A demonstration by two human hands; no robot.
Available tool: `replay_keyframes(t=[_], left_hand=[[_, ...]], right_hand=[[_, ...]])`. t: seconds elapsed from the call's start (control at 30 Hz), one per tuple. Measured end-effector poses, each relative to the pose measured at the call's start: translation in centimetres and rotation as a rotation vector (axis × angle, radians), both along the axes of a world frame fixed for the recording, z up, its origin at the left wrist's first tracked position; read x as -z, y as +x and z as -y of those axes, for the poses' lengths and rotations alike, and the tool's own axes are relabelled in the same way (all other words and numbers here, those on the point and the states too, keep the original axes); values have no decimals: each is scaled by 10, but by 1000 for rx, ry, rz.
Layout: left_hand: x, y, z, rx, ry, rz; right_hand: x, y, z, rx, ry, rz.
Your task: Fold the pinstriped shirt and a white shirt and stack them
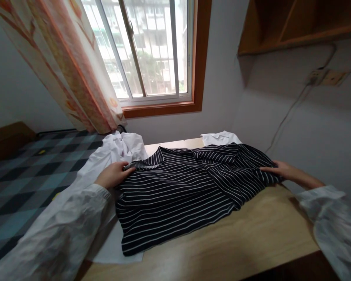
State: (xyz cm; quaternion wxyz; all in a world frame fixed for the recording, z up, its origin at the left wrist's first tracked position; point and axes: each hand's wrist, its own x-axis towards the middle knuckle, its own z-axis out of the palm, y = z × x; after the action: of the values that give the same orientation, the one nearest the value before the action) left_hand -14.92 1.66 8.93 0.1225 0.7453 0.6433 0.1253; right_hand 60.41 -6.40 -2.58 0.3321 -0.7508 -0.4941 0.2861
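Observation:
A black shirt with white stripes [175,187] lies spread sideways across the wooden table [269,234], with some folds toward its right half. My left hand [114,174] pinches its upper left part between thumb and fingers, beside the collar-like flap. At the far right end, my right hand [280,171] grips the striped cloth, thumb on top. The fingers of both hands are partly hidden under the fabric. White cloth [119,148] lies bunched behind my left hand and runs beneath the shirt's left edge.
Another white cloth [220,138] sits at the table's back edge. To the left is a bed with a checked cover [43,171]. A patterned curtain [73,66] hangs by the window [152,50]. A cable [289,111] runs down the right wall from a socket, below a wooden shelf [298,31].

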Motion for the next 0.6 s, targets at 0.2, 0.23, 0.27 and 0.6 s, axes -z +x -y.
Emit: replay_keyframes(t=[0.2,0.23,0.27,0.6], left_hand=[[3,6,-11,-59,82,-210],[3,6,-12,-73,104,-220],[3,4,-14,-91,127,-223],[0,-5,-21,-121,184,-106]], right_hand=[[-16,-17,-22,23,-141,-219],[-14,-17,-27,14,-122,-210],[-12,-16,-30,4,-100,-200],[7,13,-8,20,122,51]])
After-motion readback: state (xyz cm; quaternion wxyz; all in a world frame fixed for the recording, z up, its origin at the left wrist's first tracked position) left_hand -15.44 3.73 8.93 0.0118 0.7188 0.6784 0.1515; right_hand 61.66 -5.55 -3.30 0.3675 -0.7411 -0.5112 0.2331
